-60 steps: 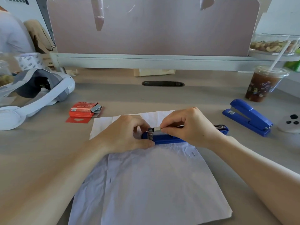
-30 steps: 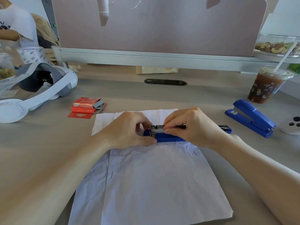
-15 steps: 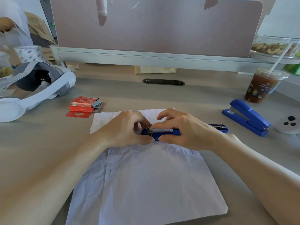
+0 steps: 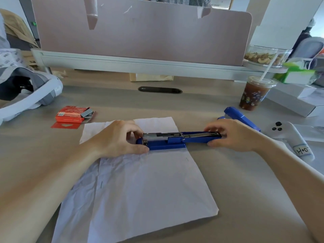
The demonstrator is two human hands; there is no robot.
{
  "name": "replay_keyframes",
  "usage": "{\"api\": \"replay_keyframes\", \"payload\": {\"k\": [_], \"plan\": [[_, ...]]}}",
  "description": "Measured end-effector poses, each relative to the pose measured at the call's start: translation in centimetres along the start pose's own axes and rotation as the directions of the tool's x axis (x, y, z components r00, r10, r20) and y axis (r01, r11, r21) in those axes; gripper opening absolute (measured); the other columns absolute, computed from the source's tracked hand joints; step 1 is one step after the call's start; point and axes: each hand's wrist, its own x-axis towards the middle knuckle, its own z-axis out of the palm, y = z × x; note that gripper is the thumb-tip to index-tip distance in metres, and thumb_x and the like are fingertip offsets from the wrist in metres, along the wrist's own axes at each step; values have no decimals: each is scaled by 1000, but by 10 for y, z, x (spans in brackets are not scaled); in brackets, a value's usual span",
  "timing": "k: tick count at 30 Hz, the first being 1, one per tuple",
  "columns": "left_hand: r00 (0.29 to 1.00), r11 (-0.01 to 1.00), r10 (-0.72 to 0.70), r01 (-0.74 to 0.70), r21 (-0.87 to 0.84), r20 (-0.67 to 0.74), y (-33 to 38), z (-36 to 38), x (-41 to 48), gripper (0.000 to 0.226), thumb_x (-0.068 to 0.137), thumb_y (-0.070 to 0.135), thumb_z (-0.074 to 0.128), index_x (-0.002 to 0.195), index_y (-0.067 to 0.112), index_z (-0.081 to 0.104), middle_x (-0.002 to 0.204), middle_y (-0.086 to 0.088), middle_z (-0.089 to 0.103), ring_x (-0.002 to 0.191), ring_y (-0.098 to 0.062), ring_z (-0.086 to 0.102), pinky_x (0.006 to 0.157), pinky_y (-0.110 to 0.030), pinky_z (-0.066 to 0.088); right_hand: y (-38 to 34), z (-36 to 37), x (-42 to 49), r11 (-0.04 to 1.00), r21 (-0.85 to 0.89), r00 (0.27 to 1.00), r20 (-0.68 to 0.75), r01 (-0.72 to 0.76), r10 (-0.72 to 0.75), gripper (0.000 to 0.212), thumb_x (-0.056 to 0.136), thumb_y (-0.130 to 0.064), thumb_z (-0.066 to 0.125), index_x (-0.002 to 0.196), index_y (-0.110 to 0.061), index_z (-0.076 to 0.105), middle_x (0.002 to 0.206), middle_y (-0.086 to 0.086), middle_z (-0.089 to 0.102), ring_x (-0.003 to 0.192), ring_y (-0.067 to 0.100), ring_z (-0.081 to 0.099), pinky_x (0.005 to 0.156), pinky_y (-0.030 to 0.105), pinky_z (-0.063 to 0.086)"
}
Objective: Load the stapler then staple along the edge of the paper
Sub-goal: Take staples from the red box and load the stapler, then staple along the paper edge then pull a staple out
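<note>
- Our left hand grips the head end of the stapler, thumb on the near side of the base and fingers curled over the far side.
- Our right hand pinches the opposite end, the tip of the swung-open top arm, thumb near and fingers over the top. Both grips are narrow and closed on the tool.
- Between the two grips the stapler lies opened flat, with the metal magazine facing up. Its left half rests on the far part of the paper, its right half on the desk.
- We cannot tell whether the magazine is fully loaded, though a silvery strip seems to sit near our left fingers.
- We judge the stapler rigid, fairly light and smooth, with a sprung hinge. It is best steadied by the sides of the base while the right hand folds the arm over from its tip, fingers clear of the channel.
- The paper is thin and creased and will likely slide or buckle, so we should press it flat beside the edge.
- Beyond our left hand lies the staple box, and beyond our right a second stapler.
</note>
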Motion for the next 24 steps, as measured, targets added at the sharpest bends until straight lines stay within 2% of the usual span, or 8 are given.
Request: {"api": "replay_keyframes", "payload": {"k": [2, 4, 7, 10, 14, 17, 20, 24], "plan": [[1000, 1000, 1, -1, -1, 3, 0, 0, 0, 45, 59, 69, 66, 84, 31, 73, 78, 10, 62, 74, -7, 52, 65, -20, 41, 1, -1, -1, 1000, -5, 1000, -21, 13, -13, 18, 81, -34, 76, 95, -37, 65, 88, -10, 63, 82, 12, 60, 72, 21, 45], [1000, 1000, 5, -5, 0, 4, 0, 0, 0, 46, 60, 69, 66, 85, 31, 74, 78, 10, 62, 74, -6, 52, 64, -19, 41, 0, -3, -1, 1000, -11, 999, -33, 23, -24, 14, 82, -31, 75, 93, -34, 66, 83, -10, 64, 79, 9, 60, 69, 19, 43], [1000, 1000, 6, -6, 0, 5, 1, 0, 0, 46, 60, 69, 66, 84, 30, 74, 78, 9, 62, 74, -7, 52, 64, -22, 43, -1, -12, -3, 995, 93, 996, -81, 40, -32, 12, 82, -26, 75, 89, -31, 68, 79, -7, 68, 75, 11, 62, 73, 26, 50], [1000, 1000, 4, -3, -15, 10, 1, 0, 1, 43, 62, 66, 68, 85, 30, 74, 79, 11, 62, 75, -8, 52, 63, -21, 42, -7, -22, -6, 960, 266, 982, -187, 88, -38, 18, 79, -15, 79, 92, -24, 72, 86, -4, 75, 81, 10, 70, 81, 25, 55], [1000, 1000, -20, 20, 0, 16, 4, -1, 0, 29, 72, 48, 79, 91, 28, 74, 82, 12, 61, 76, -10, 52, 65, -21, 42, -34, -29, -3, 899, 403, 932, -363, 171, -15, 27, 77, -10, 80, 100, -21, 73, 93, -4, 76, 79, 3, 68, 78, 12, 52], [999, 999, -46, 46, 12, 13, 6, 0, -1, 29, 73, 46, 79, 95, 27, 74, 83, 13, 61, 76, -10, 54, 67, -23, 44, -65, -29, 6, 856, 460, 901, -433, 237, -16, 35, 76, -9, 80, 107, -23, 72, 96, -6, 75, 79, 5, 69, 78, 12, 53], [998, 998, -56, 55, 23, 20, 4, 0, 0, 34, 72, 49, 78, 97, 26, 74, 87, 12, 63, 79, -11, 56, 67, -22, 45, -97, -20, 18, 855, 443, 904, -422, 269, -66, 36, 75, -16, 81, 108, -28, 72, 94, -12, 76, 83, 6, 73, 84, 22, 56], [997, 996, -67, 65, 65, 37, 6, -2, -1, 36, 73, 50, 77, 97, 24, 73, 88, 11, 62, 79, -8, 55, 64, -15, 40, -127, -2, 32, 909, 280, 908, -370, 310, -195, 25, 80, -24, 78, 104, -23, 74, 88, -8, 76, 78, 2, 69, 78, 17, 54]]}}
